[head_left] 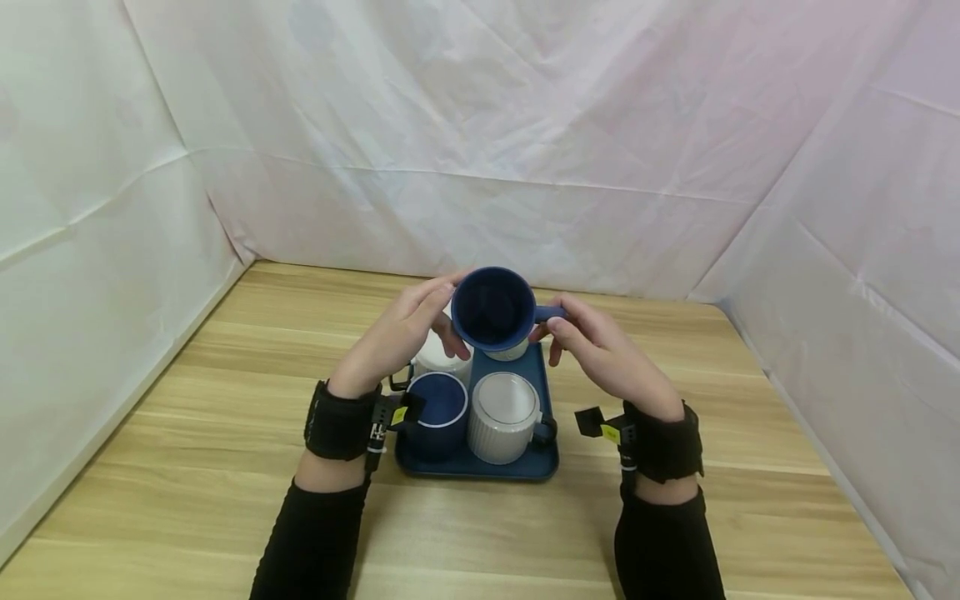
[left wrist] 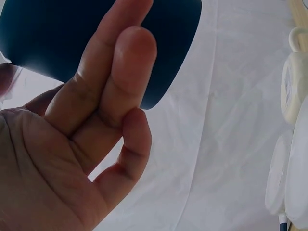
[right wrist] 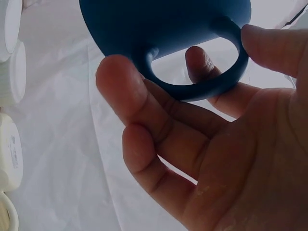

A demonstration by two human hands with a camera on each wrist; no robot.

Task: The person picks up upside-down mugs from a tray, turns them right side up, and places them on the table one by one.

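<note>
Tilting its open mouth toward the head camera, a dark blue mug (head_left: 493, 310) is held in the air above the far end of a dark blue tray (head_left: 540, 460), between both hands. The mug's base and far wall are hidden in the head view; both wrist views crop the mug at the top edge. The left hand (head_left: 395, 337) holds the mug's left wall, fingers lying against it and thumb below; in the left wrist view its fingers (left wrist: 103, 91) cover part of the wall. The right hand (head_left: 606, 350) pinches the mug's handle (right wrist: 204, 72), thumb and fingers curled about the loop.

Below the raised mug stand three more: a second dark blue mug (head_left: 438, 412) at the tray's near left, a white ribbed mug (head_left: 504, 415) just beside it at near right, and a white mug (head_left: 442, 360) behind, largely hidden by the left hand. A pale object showing under the raised mug cannot be made out.

The tray rests near the middle of a wooden table (head_left: 225, 400), well apart from every edge. White sheeting (head_left: 525, 125) walls in the table on three sides.
</note>
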